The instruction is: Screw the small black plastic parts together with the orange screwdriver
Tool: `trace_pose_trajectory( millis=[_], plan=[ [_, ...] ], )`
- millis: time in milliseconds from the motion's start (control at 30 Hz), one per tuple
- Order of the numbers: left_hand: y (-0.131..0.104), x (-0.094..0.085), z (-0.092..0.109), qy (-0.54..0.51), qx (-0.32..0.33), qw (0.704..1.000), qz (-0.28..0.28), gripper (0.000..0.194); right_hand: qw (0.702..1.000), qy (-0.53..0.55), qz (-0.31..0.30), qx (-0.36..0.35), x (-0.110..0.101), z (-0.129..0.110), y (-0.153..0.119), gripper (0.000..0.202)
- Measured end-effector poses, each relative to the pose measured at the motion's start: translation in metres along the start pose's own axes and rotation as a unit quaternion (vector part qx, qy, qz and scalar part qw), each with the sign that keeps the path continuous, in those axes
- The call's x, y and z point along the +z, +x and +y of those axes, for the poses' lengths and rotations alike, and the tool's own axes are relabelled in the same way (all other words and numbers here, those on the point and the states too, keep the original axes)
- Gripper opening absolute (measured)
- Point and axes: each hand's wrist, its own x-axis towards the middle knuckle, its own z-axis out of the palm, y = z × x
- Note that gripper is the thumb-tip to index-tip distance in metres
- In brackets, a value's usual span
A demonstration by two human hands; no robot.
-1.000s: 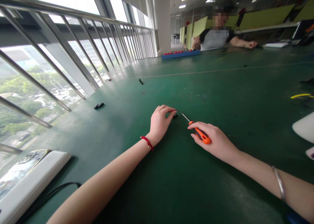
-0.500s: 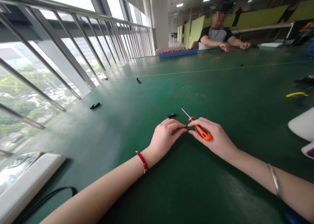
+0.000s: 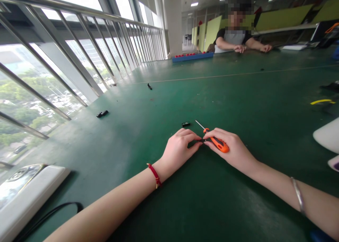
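Note:
Between the fingertips of my left hand is a small black part, pinched at its left end. My right hand touches the other end of that part with thumb and forefinger. The same hand also holds an orange and black screwdriver, its shaft pointing up and left, away from the part. Just beyond my left hand, a small black rectangular piece lies on the green table.
Black pieces lie farther left and farther back. A white box with a black strap is at the lower left. Across the table sit a blue tray and a person. White objects and a yellow item are at the right.
The black part shows more between my fingertips and my left fingers have shifted slightly. The screwdriver tip has dipped a little. Across the table, the person's hands have moved slightly.

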Motion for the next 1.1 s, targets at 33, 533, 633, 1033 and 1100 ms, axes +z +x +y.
trace_pose_trajectory(
  millis=[33,533,633,1033,1100],
  plan=[
    [0.001,-0.001,-0.001,-0.006,-0.008,1.000,0.002,0.011,1.000,-0.002,0.002,0.003,0.000,0.000,0.000,0.012],
    [0.028,-0.011,-0.039,0.063,-0.126,0.990,0.010,0.014,0.999,0.022,0.009,0.029,-0.002,-0.002,0.000,0.016],
    [0.017,-0.027,-0.046,0.076,-0.141,0.987,0.013,0.014,0.999,0.024,0.004,0.030,-0.003,-0.003,-0.001,0.016],
    [-0.055,-0.153,-0.113,0.240,-0.408,0.879,0.058,0.033,1.000,-0.005,0.005,0.008,-0.002,-0.003,-0.002,0.015],
    [-0.063,-0.160,-0.116,0.249,-0.425,0.868,0.057,0.034,1.000,-0.008,0.007,0.005,-0.002,-0.003,-0.002,0.015]
  ],
)
